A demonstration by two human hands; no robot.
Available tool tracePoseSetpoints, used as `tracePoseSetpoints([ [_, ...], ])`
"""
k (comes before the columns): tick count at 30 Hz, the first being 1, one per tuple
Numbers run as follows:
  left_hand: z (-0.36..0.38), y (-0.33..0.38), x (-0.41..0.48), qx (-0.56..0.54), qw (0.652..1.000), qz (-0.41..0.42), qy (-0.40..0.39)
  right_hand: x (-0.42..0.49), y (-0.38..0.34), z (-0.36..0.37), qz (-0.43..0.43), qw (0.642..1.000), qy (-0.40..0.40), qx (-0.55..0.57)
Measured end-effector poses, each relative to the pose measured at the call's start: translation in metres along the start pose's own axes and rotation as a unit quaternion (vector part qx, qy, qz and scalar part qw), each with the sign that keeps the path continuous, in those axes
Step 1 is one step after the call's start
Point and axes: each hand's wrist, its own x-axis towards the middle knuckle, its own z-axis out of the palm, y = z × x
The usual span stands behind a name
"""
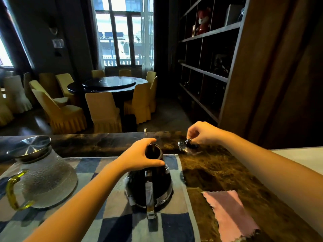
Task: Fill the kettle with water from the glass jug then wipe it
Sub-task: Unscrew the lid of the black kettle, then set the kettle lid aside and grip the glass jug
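Observation:
A dark kettle (152, 186) with a metal band and handle stands on a blue-and-grey checked towel (111, 203), its mouth uncovered. My left hand (138, 157) grips the kettle's rim from the left. My right hand (201, 133) pinches the knob of the kettle lid (187, 145), which rests tilted on the marble counter to the right of the kettle. A frosted glass jug (47, 179) with a yellow handle and a metal lid sits on the towel at the left. A pink cloth (230, 213) lies on the counter at the right.
The dark marble counter (209, 168) runs across the front. A tall wooden shelf unit (209, 55) rises at the right. Beyond the counter stand a round table (110, 84) and yellow-covered chairs.

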Motion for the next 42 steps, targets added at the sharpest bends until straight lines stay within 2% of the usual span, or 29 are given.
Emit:
tracePoseSetpoints([
  [8, 0.002, 0.002, -0.005, -0.005, 0.999, -0.009, 0.031, 0.011, 0.071, 0.062, 0.103, 0.995, -0.001, -0.003],
  [18, 0.003, 0.005, -0.012, -0.025, 0.998, -0.032, 0.040, 0.042, 0.072, 0.116, 0.061, 0.998, -0.016, 0.023],
  [25, 0.004, 0.004, -0.013, -0.041, 0.998, -0.034, 0.042, 0.045, 0.078, 0.128, 0.028, 0.999, -0.018, 0.002],
  [32, 0.006, 0.001, -0.013, -0.047, 0.997, -0.029, 0.052, 0.048, 0.076, 0.122, 0.024, 0.996, -0.065, -0.055],
  [35, 0.010, 0.000, -0.015, -0.055, 0.995, -0.029, 0.080, 0.050, 0.054, 0.104, -0.021, 0.998, -0.022, -0.048],
  [38, 0.016, -0.003, -0.023, -0.069, 0.989, -0.028, 0.127, 0.051, 0.014, 0.077, -0.112, 0.993, 0.039, -0.003],
  [42, 0.011, -0.015, -0.041, -0.099, 0.982, -0.022, 0.158, 0.047, -0.061, 0.047, -0.225, 0.960, 0.139, 0.088],
])
